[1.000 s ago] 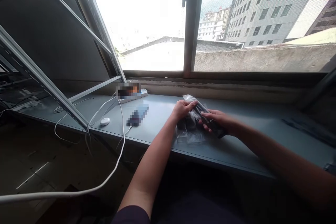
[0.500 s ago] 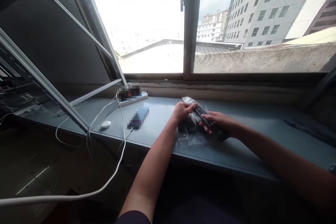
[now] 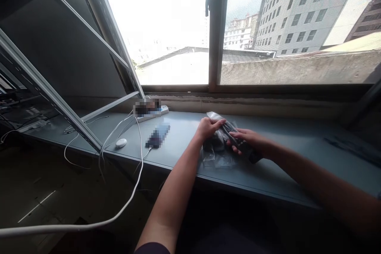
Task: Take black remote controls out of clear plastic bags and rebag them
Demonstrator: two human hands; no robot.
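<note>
While left hand (image 3: 207,127) pinches upper end of clear plastic bag (image 3: 212,115), right hand (image 3: 254,138) grips dark device (image 3: 243,145) over grey desk (image 3: 181,135); device now slightly farther right than second ago, buttons showing clearer, so probably easing out of bag, though hidden end I cannot tell

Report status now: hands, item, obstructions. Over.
Left hand pinching plastic bag; right hand gripping dark device. Device slanted against bag; whether inside, unclear. More bagged items close by on table. White cable well left of hands.
</note>
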